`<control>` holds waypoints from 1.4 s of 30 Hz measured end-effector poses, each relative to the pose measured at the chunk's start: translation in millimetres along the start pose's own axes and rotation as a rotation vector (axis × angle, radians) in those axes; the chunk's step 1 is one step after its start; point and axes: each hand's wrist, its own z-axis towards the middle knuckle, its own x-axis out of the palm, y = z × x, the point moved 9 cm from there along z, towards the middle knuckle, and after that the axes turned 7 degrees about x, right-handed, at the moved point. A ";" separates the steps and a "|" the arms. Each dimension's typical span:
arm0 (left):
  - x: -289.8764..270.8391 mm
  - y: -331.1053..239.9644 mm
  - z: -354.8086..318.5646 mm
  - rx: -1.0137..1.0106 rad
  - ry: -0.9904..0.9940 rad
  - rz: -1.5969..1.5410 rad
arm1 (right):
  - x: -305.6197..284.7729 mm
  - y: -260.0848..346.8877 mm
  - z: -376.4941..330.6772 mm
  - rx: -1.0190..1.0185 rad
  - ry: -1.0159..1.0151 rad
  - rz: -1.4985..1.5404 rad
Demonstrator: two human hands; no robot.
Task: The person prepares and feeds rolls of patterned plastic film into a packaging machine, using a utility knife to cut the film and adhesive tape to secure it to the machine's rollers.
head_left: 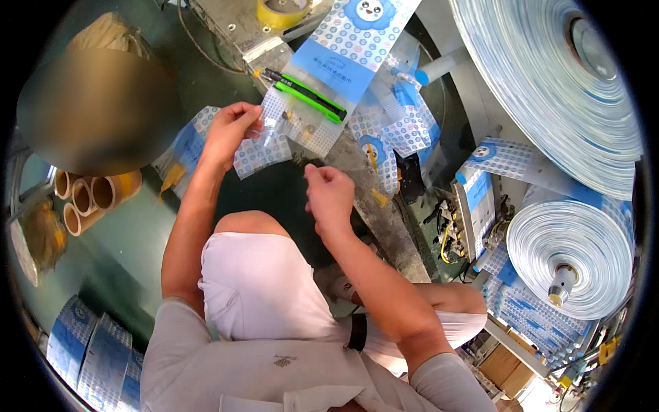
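Note:
My left hand [230,130] is raised in front of me and pinches the edge of a blue-and-white printed plastic film strip [322,75] that hangs down from a machine. A clear part of the film bends at my fingertips. My right hand [328,196] hovers lower, fingers curled together, a little apart from the film; whether it holds anything small is unclear. A green-and-black utility knife [309,96] lies across the film just right of my left hand.
Two large rolls of printed film [570,257] [549,82] sit on the right by the machine. Yellow tape roll [281,10] lies at the top. Cardboard cores [93,196] lie on the green floor at left. More film rolls [96,357] stand at lower left.

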 end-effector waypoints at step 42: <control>-47.0 -43.8 -6.0 0.376 -0.387 0.289 | -584.0 276.3 -357.8 -1.358 -0.732 0.936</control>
